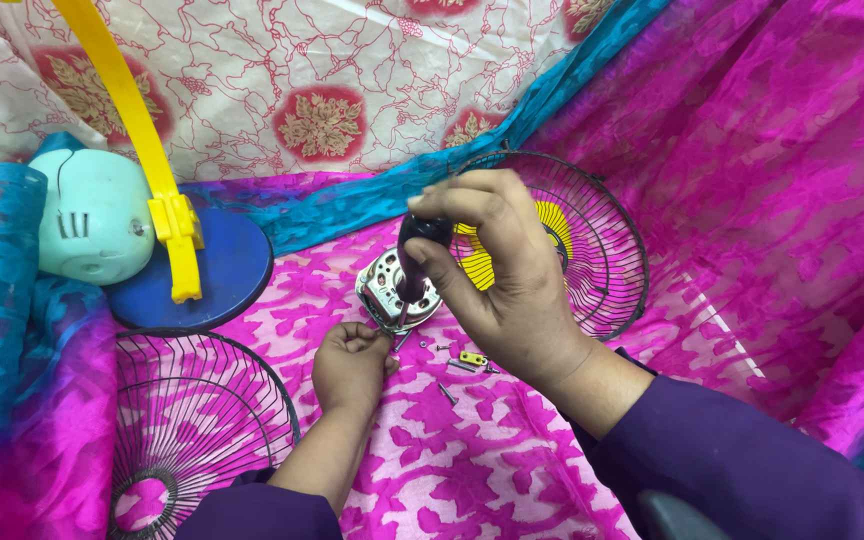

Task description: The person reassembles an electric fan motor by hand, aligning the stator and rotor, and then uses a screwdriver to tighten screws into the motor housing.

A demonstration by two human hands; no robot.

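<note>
Right hand [507, 285] wraps dark screwdriver [414, 262] handle, tip down into motor [388, 290], grip upright to bear down on screw. Left hand [350, 365], fingers curled, pinches motor's near edge, apparently steadying it on pink cloth [482, 470]. Loose screws [447, 392] just right of left hand. Fan guards [592, 250] behind right hand and left of left hand. Fan base [202, 270] far left.

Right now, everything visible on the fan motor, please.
The fan motor is a small round unit with a silvery metal casing, lying on the pink patterned cloth beside a wire fan guard. A dark-handled screwdriver, gripped by the right hand, points down at it. The left hand steadies its lower edge. Loose screws lie nearby.
</note>
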